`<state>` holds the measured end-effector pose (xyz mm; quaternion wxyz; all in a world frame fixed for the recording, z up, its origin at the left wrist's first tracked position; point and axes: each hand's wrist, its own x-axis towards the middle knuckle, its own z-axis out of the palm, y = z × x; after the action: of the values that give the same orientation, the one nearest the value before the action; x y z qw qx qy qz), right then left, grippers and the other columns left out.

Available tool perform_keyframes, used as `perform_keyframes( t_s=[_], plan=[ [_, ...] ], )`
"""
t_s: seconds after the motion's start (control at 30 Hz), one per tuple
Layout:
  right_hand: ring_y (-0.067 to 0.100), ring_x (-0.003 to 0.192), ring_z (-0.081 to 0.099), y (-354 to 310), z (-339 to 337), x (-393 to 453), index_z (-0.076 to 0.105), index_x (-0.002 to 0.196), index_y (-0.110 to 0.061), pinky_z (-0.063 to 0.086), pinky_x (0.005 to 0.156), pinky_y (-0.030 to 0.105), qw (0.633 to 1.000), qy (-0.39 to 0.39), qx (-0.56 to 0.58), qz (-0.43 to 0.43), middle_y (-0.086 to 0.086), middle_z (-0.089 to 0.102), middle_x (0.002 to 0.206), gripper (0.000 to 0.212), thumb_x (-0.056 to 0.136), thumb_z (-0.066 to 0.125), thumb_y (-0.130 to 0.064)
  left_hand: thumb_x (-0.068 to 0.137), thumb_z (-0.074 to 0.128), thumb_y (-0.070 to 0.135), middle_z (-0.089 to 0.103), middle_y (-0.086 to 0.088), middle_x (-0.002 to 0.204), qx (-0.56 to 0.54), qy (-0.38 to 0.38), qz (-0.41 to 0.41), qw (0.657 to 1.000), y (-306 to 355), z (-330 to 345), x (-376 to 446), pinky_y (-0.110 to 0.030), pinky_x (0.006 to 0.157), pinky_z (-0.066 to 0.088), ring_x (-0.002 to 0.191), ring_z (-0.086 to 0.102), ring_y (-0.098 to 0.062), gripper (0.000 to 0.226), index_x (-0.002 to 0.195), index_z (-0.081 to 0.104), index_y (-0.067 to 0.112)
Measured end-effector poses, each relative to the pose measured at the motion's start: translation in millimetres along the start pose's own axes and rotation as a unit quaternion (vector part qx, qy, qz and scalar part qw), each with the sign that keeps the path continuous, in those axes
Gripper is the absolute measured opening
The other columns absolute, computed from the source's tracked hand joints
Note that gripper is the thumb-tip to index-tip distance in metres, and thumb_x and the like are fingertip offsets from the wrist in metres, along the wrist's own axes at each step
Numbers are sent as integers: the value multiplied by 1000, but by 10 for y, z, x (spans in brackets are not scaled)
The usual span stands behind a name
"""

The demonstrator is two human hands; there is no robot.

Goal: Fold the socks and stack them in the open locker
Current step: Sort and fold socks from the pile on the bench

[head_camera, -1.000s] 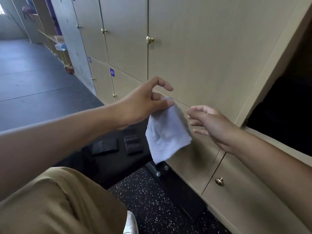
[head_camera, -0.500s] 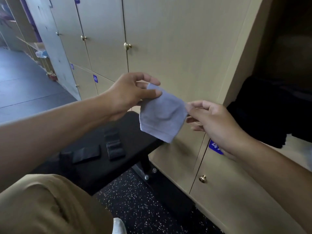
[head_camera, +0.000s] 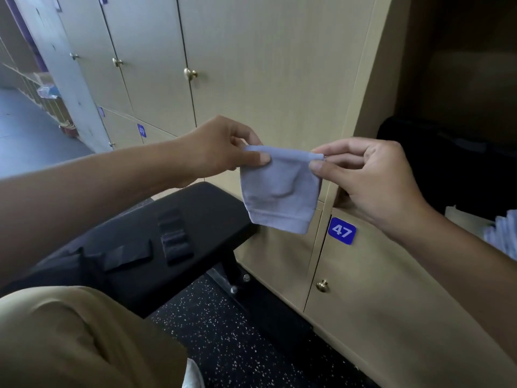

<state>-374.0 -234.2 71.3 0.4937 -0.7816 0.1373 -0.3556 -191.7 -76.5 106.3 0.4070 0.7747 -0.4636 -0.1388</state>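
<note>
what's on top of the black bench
Dark folded socks lie on the black bench. Its near end is hidden behind the person's leg.

Lavender sock (head_camera: 279, 191) (black bench (head_camera: 195, 208))

Pale wood locker doors (head_camera: 251, 65) across the far wall, each with a brass knob (head_camera: 190, 74). Blue plate numbered 47 (head_camera: 342, 231) on a lower door at right, with a second blue plate (head_camera: 141, 130) further left. Black padded bench (head_camera: 179, 225) at near left, on metal legs. Dark speckled floor (head_camera: 223, 337) below. Grey floor (head_camera: 25, 135) and daylight at far left.
</note>
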Motion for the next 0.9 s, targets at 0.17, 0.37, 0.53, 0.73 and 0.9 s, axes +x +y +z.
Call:
perform_keyframes(
  t_s=[0.17,0.37,0.53,0.73,0.9],
  plan=[
    [24,83,74,-23,-3,-29,77,92,-14,60,84,34,999,24,-24,-2,6,77,77,6,88,78,-18,95,70,30,60,8,76,45,-48,22,998,14,22,-24,-16,71,40,69,51,0,22,84,72,11],
    [29,97,74,-1,24,-64,63,117,-16,60,90,46,989,-29,86,116,10,78,97,30,90,76,-22,104,55,28,66,-3,92,-134,-80,-53,986,5,87,-5,-29,82,51,84,61,-13,24,98,67,7],
    [24,88,74,10,55,-135,47,132,-25,60,68,29,977,-94,120,152,8,76,95,58,86,76,-5,108,47,26,76,-8,105,-210,-48,-140,966,-25,199,-43,-26,71,61,89,74,-17,35,114,68,-1],
    [16,83,73,-75,49,-145,57,122,-15,58,73,25,964,-118,199,128,6,76,94,30,98,55,4,106,52,20,75,0,72,-274,-7,-232,933,-62,323,-122,-19,53,58,62,71,-10,23,94,68,7],
    [18,112,70,-131,-102,-152,65,125,-15,55,97,26,973,-201,103,42,2,71,123,40,94,58,9,103,44,-2,64,10,46,-309,-7,-204,929,-47,403,-230,-12,46,50,43,62,1,28,80,55,9]
  ],
)
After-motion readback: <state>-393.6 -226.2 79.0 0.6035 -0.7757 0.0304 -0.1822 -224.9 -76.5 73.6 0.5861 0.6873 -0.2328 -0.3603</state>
